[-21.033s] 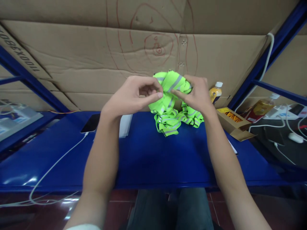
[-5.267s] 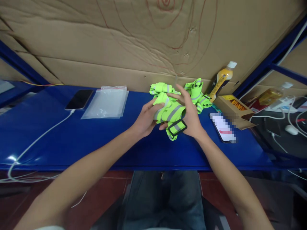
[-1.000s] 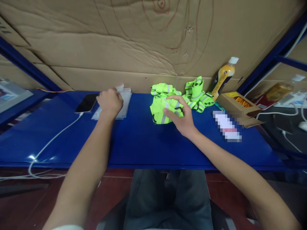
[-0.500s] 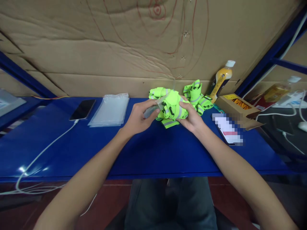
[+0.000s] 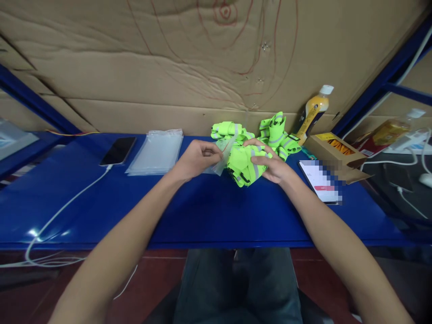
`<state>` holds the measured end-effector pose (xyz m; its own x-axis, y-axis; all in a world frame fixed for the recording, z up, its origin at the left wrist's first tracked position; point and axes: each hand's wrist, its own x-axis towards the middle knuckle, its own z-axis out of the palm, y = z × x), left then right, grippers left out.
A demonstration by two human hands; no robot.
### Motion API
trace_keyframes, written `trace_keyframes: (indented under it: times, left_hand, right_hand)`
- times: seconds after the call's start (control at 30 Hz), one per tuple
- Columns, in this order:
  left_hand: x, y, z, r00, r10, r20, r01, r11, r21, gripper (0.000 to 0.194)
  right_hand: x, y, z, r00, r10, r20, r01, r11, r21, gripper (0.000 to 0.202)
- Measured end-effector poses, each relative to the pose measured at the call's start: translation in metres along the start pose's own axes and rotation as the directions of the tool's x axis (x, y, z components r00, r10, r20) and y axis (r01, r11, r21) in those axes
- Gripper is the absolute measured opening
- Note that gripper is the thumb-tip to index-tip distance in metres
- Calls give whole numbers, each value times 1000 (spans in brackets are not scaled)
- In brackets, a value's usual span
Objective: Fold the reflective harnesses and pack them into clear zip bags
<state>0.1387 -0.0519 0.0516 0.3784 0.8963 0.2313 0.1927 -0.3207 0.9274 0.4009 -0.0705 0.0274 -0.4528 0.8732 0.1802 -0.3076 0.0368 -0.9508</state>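
Observation:
A clear plastic bag (image 5: 221,166) is pinched between the thumb and fingers of my left hand (image 5: 201,158). Its edge touches a folded neon-yellow bundle with grey reflective strips (image 5: 243,167). My right hand (image 5: 272,163) grips that bundle from the right, thumb on top and some fingers behind it. Just behind, another neon bundle (image 5: 225,129) lies on the blue table (image 5: 216,216). More rolled neon bundles (image 5: 275,131) rest to the right of it, near the cardboard wall.
A stack of clear bags (image 5: 157,152) and a charging phone (image 5: 118,151) lie on the left. On the right are a yellow bottle (image 5: 312,112), an open cardboard box (image 5: 337,155) and a lit phone (image 5: 319,180). A white cable (image 5: 70,202) crosses the left side.
The held bundle has tilted and come slightly nearer the front edge. My left hand has pulled a little away from it, so more of the clear bag shows.

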Motion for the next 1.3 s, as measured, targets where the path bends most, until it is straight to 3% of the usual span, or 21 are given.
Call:
trace_keyframes:
  times: [0.1,0.2,0.3,0.4,0.6,0.77,0.83,0.97,1.07,1.13,1.3]
  left_hand:
    - [-1,-1,5,1000,18,6,-18,1000,7,14]
    - [-5,-5,14,988,155,-10,-152,975,162,12]
    - [-10,-8,23,928,369,56,-362,855,371,3]
    - [-11,-8,24,870,484,92,-470,759,450,12]
    - [-14,-2,20,822,570,2,-506,729,461,16]
    - [-21,3,25,745,666,-38,-554,650,521,17]
    - [-21,4,26,734,678,-41,-541,620,568,18]
    - [-20,3,23,776,631,-27,-460,594,660,18]
    - [-20,3,21,831,555,39,-413,568,712,17]
    - [-22,5,22,842,532,92,-403,505,763,16]
    - [-31,20,25,727,664,175,-454,273,848,6]
  right_hand:
    - [0,-7,1,995,-83,-55,88,993,81,53]
    - [0,-13,7,989,-115,-92,120,991,52,55]
    - [-1,-13,13,994,-59,-88,55,997,-45,52]
    - [0,-12,15,994,0,-113,-8,998,-69,49]
    - [0,-14,15,971,26,-240,-66,985,-160,46]
    - [3,-9,18,962,-145,-233,53,931,-360,35]
    - [6,-5,20,943,-253,-218,128,877,-463,34]
    - [10,5,26,839,-482,-255,241,747,-619,33]
    - [10,10,34,783,-557,-278,262,700,-664,32]
    - [9,13,39,755,-584,-297,261,683,-682,32]
    - [9,15,40,739,-593,-320,274,698,-662,32]
